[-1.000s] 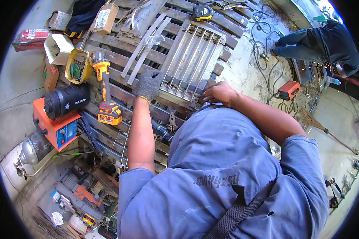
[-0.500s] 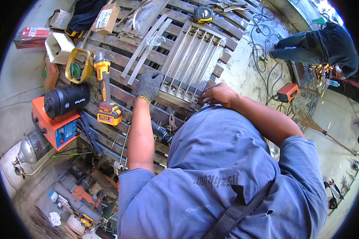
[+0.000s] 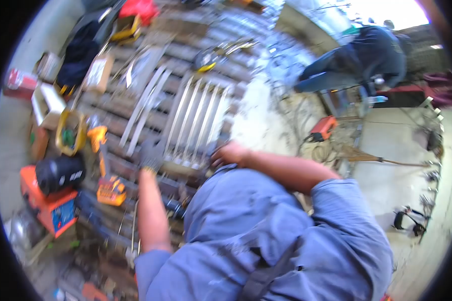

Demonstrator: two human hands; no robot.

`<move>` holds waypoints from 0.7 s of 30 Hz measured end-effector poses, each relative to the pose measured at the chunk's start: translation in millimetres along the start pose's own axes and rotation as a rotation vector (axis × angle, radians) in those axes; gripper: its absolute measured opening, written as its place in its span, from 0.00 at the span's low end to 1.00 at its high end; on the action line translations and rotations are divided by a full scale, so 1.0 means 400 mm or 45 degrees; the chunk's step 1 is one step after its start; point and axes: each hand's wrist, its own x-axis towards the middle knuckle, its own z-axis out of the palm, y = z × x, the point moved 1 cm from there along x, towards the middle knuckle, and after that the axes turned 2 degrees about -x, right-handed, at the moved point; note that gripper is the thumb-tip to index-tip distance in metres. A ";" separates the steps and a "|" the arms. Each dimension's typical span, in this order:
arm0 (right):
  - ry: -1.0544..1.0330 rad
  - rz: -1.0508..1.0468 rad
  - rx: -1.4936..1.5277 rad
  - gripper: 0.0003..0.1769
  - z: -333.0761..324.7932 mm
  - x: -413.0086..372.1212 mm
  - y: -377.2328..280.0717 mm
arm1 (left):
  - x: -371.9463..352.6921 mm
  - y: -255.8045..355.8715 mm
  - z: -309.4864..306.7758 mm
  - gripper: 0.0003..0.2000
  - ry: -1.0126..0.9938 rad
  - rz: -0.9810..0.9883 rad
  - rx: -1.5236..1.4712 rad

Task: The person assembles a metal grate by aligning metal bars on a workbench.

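Note:
A flat metal grate (image 3: pixel 193 120) with several parallel bars lies on the slatted pallet in front of me. At its near left corner is my left hand (image 3: pixel 151 154) in a grey knitted glove, its fingers smeared by motion. My bare right hand (image 3: pixel 229 153) is at the near right corner, fingers bent down toward the grate's edge and blurred. Two thin metal strips (image 3: pixel 144 113) lie on the slats left of the grate. Beyond its far end sits a black and yellow tape measure (image 3: pixel 205 60).
To the left are a yellow cordless angle grinder (image 3: pixel 105 168), a yellow container (image 3: pixel 70 133), a black bottle (image 3: pixel 60 173) and an orange machine (image 3: pixel 47 205). At right, a person (image 3: pixel 366 57) bends over near an orange box (image 3: pixel 323 128) and a broom (image 3: pixel 371 154).
My view has swung, so the scene sits further left and lower, and it is blurred. Both hands stay at the grate's near corners. The sparks by the other person no longer show.

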 end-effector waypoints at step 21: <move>-0.172 -0.856 -1.634 0.22 -0.033 0.027 -0.001 | 0.009 -0.012 0.016 0.12 0.115 -0.019 -0.009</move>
